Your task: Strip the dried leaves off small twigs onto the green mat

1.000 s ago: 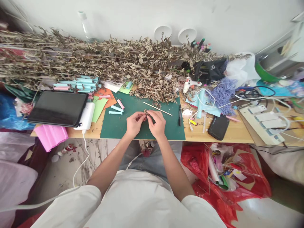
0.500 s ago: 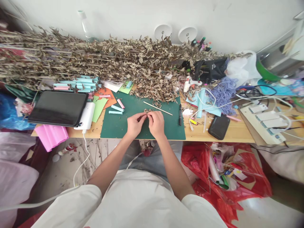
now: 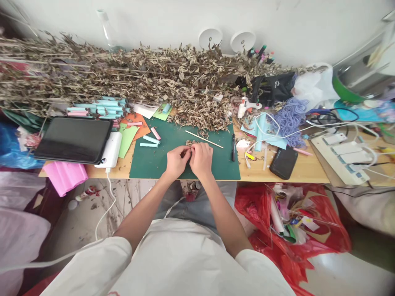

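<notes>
My left hand [image 3: 177, 161] and my right hand [image 3: 200, 159] meet over the green cutting mat [image 3: 148, 162], fingertips pinched together on a small bit of dried leaves [image 3: 189, 143]. Both hands are closed on it, and most of it is hidden behind the fingers. Just beyond them lies a thin wooden stick [image 3: 204, 139]. Left on the mat are blue paper tubes [image 3: 149, 142] and a pink paper tube [image 3: 155, 133]. A black pen [image 3: 233, 147] lies at the mat's right side. A heap of dried leaves [image 3: 200, 115] covers the mat's far edge.
A tablet [image 3: 74, 139] and white power bank [image 3: 110, 150] lie left, near stacked paper rolls [image 3: 108, 107]. To the right are a glue gun [image 3: 247, 106], purple yarn [image 3: 291, 119], a black phone-like case [image 3: 284, 163] and a power strip [image 3: 342, 160]. A red bag [image 3: 256, 209] hangs below.
My fingers have shifted slightly on the dried leaves, the right hand curling a little further over. The whole view has moved slightly; the things on the table have stayed put.
</notes>
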The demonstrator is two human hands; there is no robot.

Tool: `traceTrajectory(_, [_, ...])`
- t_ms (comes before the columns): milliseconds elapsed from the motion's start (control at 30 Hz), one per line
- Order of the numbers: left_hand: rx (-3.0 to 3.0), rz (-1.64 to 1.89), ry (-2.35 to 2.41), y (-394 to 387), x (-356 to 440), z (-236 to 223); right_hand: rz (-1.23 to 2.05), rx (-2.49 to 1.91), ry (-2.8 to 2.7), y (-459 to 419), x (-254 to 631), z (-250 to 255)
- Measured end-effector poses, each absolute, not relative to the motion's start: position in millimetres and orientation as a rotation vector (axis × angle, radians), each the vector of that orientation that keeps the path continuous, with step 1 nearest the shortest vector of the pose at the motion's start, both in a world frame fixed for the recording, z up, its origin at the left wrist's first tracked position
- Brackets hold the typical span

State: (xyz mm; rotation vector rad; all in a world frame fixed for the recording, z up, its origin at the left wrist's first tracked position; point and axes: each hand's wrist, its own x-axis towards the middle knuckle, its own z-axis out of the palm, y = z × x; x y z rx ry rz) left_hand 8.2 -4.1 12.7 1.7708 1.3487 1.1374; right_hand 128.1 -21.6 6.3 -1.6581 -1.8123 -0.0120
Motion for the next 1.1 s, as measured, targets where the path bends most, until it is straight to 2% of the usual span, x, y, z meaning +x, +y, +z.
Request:
traceTrajectory(233, [1.8, 1.153, 1.318, -5.4, 7.2, 9.7, -0.027, -1.709, -1.754, -18.6, 129.3, 6.1])
traceTrajectory(500, [1.6, 1.28, 1.327, -1.0, 3.6, 6.5, 0.057, -1.549, -1.638, -13.8, 136.8, -6.0])
traceTrajectory(1100, [1.61, 1.184, 1.367, 1.1, 0.6, -0.6, 0.147, -1.379, -1.726, -17.2, 136.5, 0.6])
